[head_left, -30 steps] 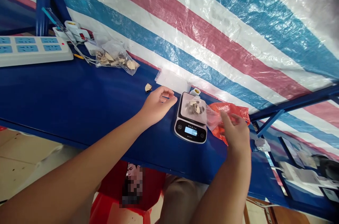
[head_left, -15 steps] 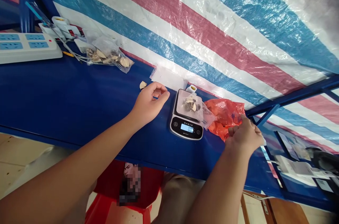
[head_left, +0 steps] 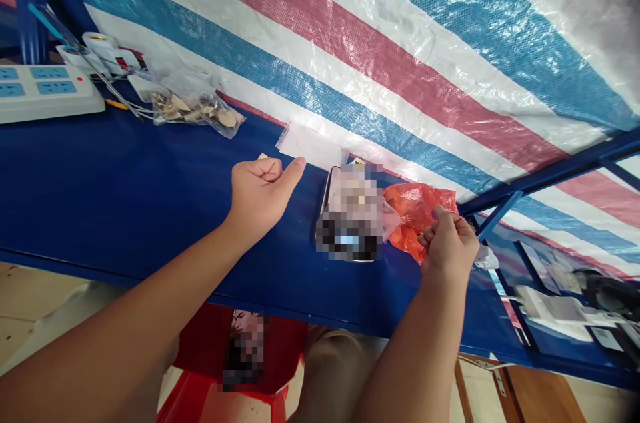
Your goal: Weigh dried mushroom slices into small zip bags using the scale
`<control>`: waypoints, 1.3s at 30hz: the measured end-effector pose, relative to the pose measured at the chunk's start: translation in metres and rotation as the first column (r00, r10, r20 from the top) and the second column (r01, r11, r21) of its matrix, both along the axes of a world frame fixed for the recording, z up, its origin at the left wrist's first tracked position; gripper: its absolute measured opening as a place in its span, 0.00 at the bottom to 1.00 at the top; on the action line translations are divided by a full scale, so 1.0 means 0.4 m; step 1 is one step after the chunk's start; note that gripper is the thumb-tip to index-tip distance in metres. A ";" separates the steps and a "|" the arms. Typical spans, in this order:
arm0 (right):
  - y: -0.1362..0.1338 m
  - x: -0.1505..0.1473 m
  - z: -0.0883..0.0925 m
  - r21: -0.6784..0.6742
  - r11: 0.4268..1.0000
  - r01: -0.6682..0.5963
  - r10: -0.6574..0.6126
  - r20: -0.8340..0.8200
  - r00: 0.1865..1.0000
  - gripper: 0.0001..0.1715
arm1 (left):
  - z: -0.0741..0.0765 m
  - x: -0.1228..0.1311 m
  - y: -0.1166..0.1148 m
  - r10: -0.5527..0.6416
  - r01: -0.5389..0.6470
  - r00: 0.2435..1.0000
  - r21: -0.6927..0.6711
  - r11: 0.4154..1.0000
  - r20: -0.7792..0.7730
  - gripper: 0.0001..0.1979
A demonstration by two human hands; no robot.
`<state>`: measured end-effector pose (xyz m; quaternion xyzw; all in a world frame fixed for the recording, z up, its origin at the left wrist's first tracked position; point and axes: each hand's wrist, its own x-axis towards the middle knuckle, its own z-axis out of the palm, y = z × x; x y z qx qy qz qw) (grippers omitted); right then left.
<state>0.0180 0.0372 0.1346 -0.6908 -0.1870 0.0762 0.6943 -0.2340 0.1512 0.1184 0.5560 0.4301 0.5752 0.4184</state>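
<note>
Left hand (head_left: pixel 257 193): curled tighter now, holding nothing visible
Right hand (head_left: pixel 450 243): fingertips bunched, hold unclear, by crinkled red bag (head_left: pixel 417 206)
Boxy scale (head_left: pixel 347 241): between hands
Lumpy clear bag (head_left: pixel 197 106): farther left

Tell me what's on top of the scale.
A clear plastic bag seems to lie on the scale, one end past its right side. Pale patches show there; pixelation hides what they are. The plate directly under them is covered.
</note>
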 end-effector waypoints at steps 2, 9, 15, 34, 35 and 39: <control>-0.008 0.013 -0.003 -0.177 0.984 0.005 0.007 0.070 0.998 0.19 | 0.009 -0.007 0.005 0.003 -0.003 1.000 0.010 1.000 -0.029 0.32; -0.017 0.031 -0.010 -0.706 0.694 -0.138 0.191 -0.005 0.982 0.27 | 0.028 -0.095 0.113 0.173 -0.170 0.984 0.064 0.983 -0.048 0.26; 0.014 0.011 -0.029 -0.627 0.777 -0.053 0.199 0.165 0.966 0.33 | 0.019 -0.125 0.157 0.221 -0.215 0.969 0.061 0.975 -0.109 0.22; 0.505 -0.391 0.301 -0.709 0.504 -0.493 0.783 0.617 -0.086 0.07 | 0.046 -0.326 0.270 0.428 -0.395 0.872 -0.176 0.902 0.236 0.21; 0.565 -0.420 0.287 -0.733 0.477 -0.484 0.787 0.601 -0.136 0.10 | 0.044 -0.333 0.273 0.430 -0.395 0.874 -0.186 0.900 0.224 0.21; 0.708 -0.482 0.235 -0.670 0.585 -0.457 0.735 0.676 -0.050 0.29 | 0.035 -0.356 0.284 0.425 -0.383 0.883 -0.216 0.898 0.199 0.19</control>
